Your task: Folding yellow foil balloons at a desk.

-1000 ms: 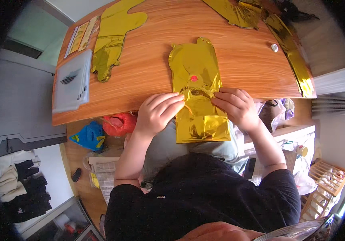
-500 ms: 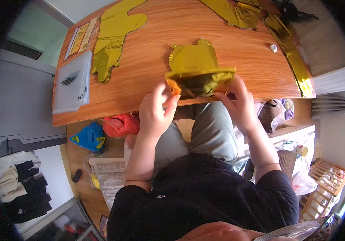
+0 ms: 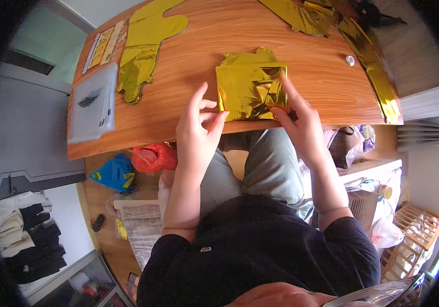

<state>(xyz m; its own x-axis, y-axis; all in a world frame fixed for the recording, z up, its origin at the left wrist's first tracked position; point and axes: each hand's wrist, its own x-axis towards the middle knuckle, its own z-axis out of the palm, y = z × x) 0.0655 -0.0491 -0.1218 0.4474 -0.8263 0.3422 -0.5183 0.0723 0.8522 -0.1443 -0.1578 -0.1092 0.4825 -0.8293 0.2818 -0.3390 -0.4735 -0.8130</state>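
A flat, deflated gold foil balloon (image 3: 245,92) lies folded near the table's front edge. Its upper layer forms a creased rectangle, and the rounded far end with small tabs sticks out beyond the fold. My right hand (image 3: 301,120) grips its right side, thumb on the wrinkled lower corner and index finger stretched along the edge. Beside the lower left corner is my left hand (image 3: 197,130), its thumb tip touching the foil and its fingers spread apart off the balloon.
Another flat gold foil balloon (image 3: 145,43) lies at left, by clear plastic sleeves (image 3: 91,110) and a printed strip (image 3: 104,48). More gold foil (image 3: 301,15) spreads at the far right, near a small white round object (image 3: 350,60). Red (image 3: 153,157) and blue bags (image 3: 112,174) sit below.
The raised foil flap has come down flat on the far part, forming a rectangle. My left fingers have opened away from the foil, while my right hand stays on its right side.
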